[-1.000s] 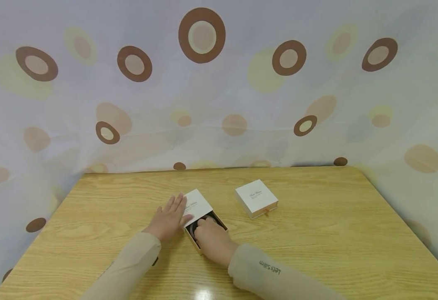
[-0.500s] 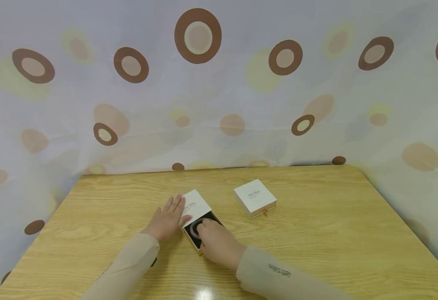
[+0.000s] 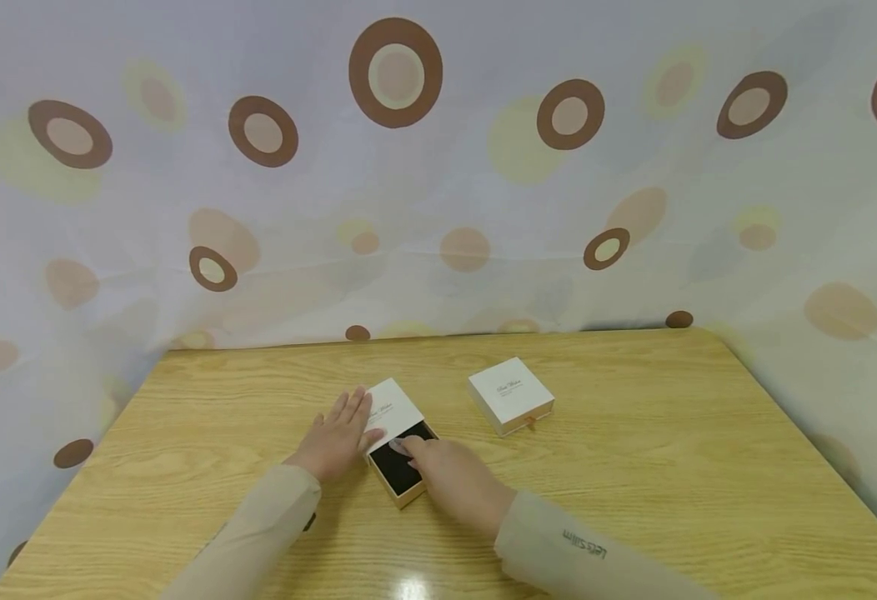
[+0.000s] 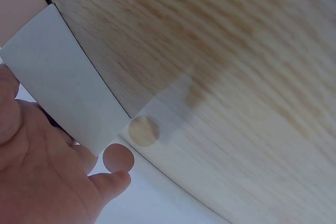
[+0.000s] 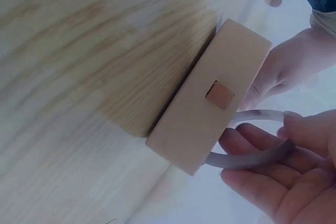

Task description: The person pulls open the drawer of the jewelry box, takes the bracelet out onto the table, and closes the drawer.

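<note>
A white box cover with printed lettering (image 3: 401, 407) lies on the table, its black-lined drawer (image 3: 397, 473) pulled out toward the person. With straight fingers my left hand (image 3: 336, 437) rests on the left part of the cover, thumb by its front edge. My right hand (image 3: 457, 482) pinches a greyish, translucent bangle (image 5: 249, 160) between thumb and fingers above the drawer. The right wrist view shows the bangle tilted up, partly hidden behind the drawer's tan front (image 5: 205, 100) with its small ribbon tab (image 5: 222, 96).
A second white box (image 3: 512, 393), closed, sits to the right on the wooden table (image 3: 656, 450). Behind the table hangs a pale cloth (image 3: 438, 192) with brown circles, reaching round both sides.
My right hand has drawn back to the right and raised the bangle out of the drawer's lining, uncovering the black inside. The left hand has stayed on the cover.
</note>
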Tool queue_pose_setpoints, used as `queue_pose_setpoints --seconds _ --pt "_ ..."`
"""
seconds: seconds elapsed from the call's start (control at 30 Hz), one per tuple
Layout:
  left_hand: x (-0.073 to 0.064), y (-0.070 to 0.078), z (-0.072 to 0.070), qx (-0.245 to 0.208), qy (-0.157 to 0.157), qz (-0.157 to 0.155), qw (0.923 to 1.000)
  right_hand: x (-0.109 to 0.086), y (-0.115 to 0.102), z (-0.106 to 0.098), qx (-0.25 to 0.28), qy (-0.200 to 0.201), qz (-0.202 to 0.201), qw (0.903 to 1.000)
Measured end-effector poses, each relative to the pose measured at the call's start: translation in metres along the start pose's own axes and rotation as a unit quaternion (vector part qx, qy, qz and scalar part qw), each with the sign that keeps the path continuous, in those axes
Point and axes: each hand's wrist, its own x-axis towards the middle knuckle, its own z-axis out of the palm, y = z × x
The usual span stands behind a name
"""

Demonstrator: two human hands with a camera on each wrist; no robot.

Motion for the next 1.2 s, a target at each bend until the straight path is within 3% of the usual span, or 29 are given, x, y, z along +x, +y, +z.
queue_pose_setpoints --seconds 0.2,0.33,0.53,0.63,1.0,1.2 --pt "-0.001 0.001 -0.001 -0.002 -0.003 -0.003 1.0 -0.001 0.006 0.0 0.065 0.036 0.035 0.9966" --pt "0.0 0.002 -0.001 -0.005 -0.007 -0.004 1.0 -0.001 0.009 -0.002 0.136 0.045 0.08 0.9864" --pt "0.0 0.002 0.0 -0.006 -0.007 -0.004 1.0 -0.005 0.016 -0.006 0.267 0.074 0.12 0.9535" --pt "0.0 0.001 -0.001 -0.006 -0.006 -0.003 1.0 -0.008 0.018 -0.008 0.304 0.089 0.14 0.938" --pt "0.0 0.0 0.002 -0.003 0.002 0.004 1.0 -0.022 0.03 -0.022 0.36 0.149 0.18 0.9035" --pt "0.0 0.002 0.001 -0.005 0.005 0.005 1.0 -0.03 0.039 -0.026 0.355 0.158 0.201 0.8991"
